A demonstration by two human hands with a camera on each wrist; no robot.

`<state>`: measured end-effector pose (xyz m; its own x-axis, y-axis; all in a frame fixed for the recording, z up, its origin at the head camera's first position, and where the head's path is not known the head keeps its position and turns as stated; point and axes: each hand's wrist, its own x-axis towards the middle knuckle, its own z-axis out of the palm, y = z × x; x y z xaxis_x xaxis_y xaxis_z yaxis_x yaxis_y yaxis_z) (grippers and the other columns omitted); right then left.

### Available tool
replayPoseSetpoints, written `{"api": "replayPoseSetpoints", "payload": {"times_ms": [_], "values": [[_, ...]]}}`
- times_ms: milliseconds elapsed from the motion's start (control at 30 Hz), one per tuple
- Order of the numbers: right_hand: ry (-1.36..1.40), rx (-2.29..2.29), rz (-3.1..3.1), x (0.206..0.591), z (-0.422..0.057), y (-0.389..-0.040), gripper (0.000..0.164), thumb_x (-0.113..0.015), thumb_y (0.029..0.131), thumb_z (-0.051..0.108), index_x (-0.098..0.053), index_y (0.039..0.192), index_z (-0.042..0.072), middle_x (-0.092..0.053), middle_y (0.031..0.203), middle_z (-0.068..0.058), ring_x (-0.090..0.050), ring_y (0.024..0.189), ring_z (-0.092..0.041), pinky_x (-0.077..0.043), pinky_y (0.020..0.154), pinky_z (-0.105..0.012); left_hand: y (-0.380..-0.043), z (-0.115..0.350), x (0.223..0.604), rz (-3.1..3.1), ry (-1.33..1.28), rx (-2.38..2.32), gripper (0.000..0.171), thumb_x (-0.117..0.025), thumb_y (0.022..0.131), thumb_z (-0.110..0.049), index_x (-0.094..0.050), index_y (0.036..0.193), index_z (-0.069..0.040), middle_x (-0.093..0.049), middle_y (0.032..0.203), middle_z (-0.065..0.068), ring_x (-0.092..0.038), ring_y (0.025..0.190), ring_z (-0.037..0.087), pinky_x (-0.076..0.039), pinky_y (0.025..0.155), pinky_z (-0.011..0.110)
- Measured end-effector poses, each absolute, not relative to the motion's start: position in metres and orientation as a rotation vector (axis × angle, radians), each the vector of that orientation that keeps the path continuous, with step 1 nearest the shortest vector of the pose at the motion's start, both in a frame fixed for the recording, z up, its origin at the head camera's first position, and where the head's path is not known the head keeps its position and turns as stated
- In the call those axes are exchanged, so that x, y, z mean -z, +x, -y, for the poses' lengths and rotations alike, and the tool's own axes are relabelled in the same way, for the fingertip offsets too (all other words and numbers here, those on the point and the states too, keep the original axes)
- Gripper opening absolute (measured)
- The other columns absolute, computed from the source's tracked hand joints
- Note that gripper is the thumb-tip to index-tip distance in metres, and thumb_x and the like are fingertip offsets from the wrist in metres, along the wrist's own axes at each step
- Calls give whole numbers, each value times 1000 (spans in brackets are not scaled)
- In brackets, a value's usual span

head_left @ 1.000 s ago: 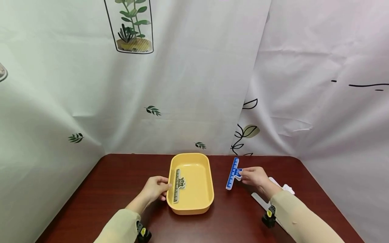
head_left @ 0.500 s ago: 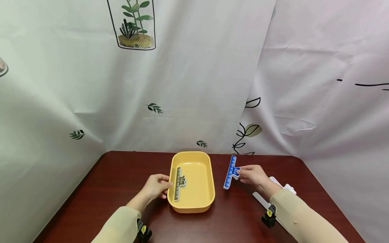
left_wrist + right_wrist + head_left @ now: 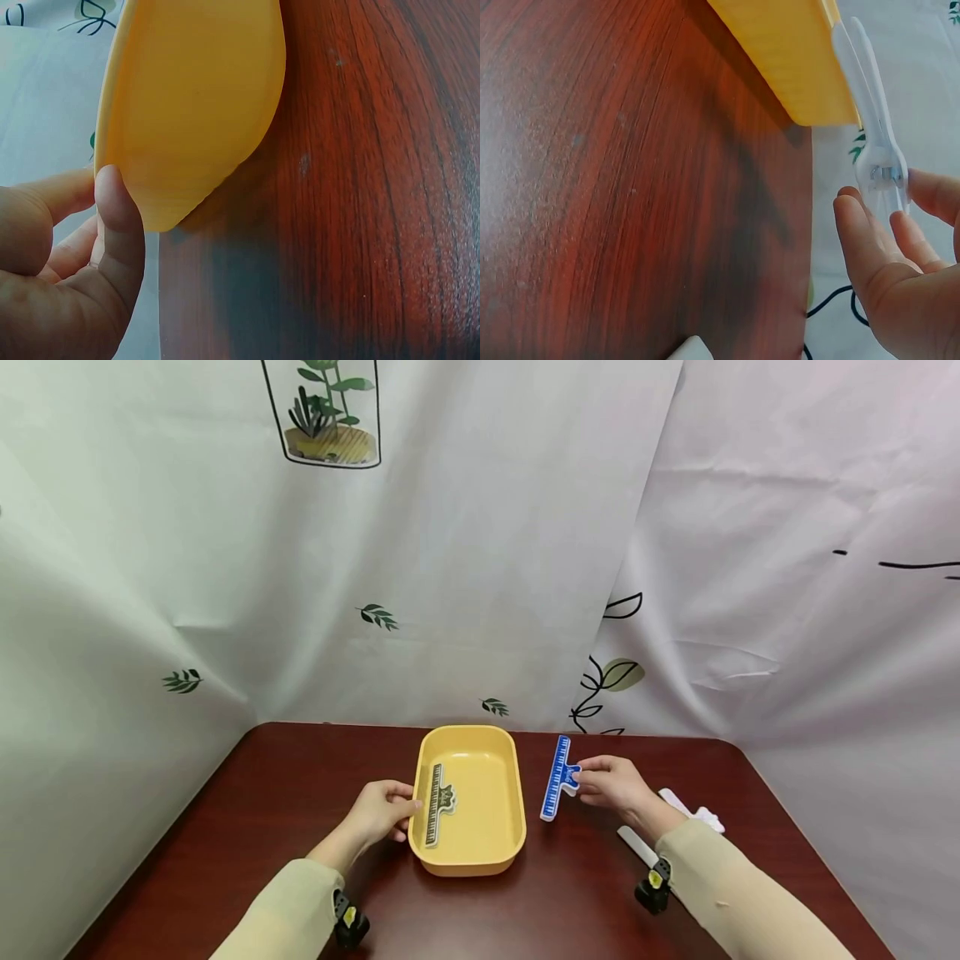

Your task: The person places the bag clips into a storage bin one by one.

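Note:
My left hand (image 3: 378, 812) pinches the left rim of a yellow plastic tray (image 3: 483, 852), thumb over the edge; the left wrist view shows this grip close up on the tray wall (image 3: 195, 90). Inside the tray, along its left side, lies a dark clip (image 3: 435, 806) with a piano-key pattern. To the right of the tray my right hand (image 3: 617, 787) pinches a blue piano-key clip (image 3: 557, 781) by its handle, held above the table. The right wrist view shows this clip (image 3: 870, 90) from its white edge, with a spring between its two halves.
Two white clip-like things (image 3: 707, 818) (image 3: 637, 845) lie on the dark red wooden table (image 3: 585, 910), partly hidden by my right forearm. A pale patterned cloth (image 3: 480, 568) hangs behind the table and at its sides.
My right hand has carried the blue clip a little left, closer to the tray. The left hand keeps its grip on the rim. The whole head view has shifted slightly.

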<state>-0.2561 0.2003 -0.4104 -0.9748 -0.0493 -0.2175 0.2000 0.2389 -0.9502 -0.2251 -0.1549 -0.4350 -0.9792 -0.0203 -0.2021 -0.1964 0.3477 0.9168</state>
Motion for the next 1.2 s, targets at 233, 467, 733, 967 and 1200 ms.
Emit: {"api": "replayPoseSetpoints", "payload": {"times_ms": [233, 467, 733, 967, 1200], "values": [[100, 1833, -2306, 409, -196, -253, 36, -63, 87, 6, -53, 115, -13, -65, 86, -7, -65, 72, -13, -59, 74, -38, -228, 154, 432, -2430, -174, -1699, 29, -65, 87, -6, -58, 112, 8, -60, 80, 11, -54, 55, 13, -52, 46, 26], [72, 1815, -2313, 406, -194, -250, 37, -64, 87, 9, -54, 116, -12, -66, 86, -7, -66, 73, -14, -58, 76, -39, -228, 155, 435, -2448, -189, -1679, 28, -65, 87, -5, -59, 111, 7, -60, 79, 11, -54, 54, 14, -52, 46, 27], [44, 1826, -2332, 401, -191, -252, 38, -66, 87, 10, -55, 116, -12, -67, 87, -8, -66, 73, -15, -58, 77, -41, -228, 156, 433, -2462, -192, -1683, 27, -65, 86, -5, -59, 110, 7, -60, 79, 11, -54, 54, 14, -51, 45, 26], [25, 1800, -2337, 397, -186, -250, 40, -65, 87, 11, -54, 118, -11, -68, 93, -13, -66, 75, -16, -58, 78, -42, -226, 156, 434, -2467, -193, -1682, 28, -65, 86, -5, -59, 110, 8, -60, 79, 11, -54, 54, 14, -52, 46, 27], [15, 1804, -2324, 395, -181, -251, 39, -65, 88, 11, -55, 118, -11, -68, 89, -10, -66, 74, -15, -58, 76, -39, -226, 157, 433, -2457, -208, -1689, 28, -66, 86, -5, -59, 111, 7, -61, 79, 11, -54, 54, 14, -51, 45, 26]]}}
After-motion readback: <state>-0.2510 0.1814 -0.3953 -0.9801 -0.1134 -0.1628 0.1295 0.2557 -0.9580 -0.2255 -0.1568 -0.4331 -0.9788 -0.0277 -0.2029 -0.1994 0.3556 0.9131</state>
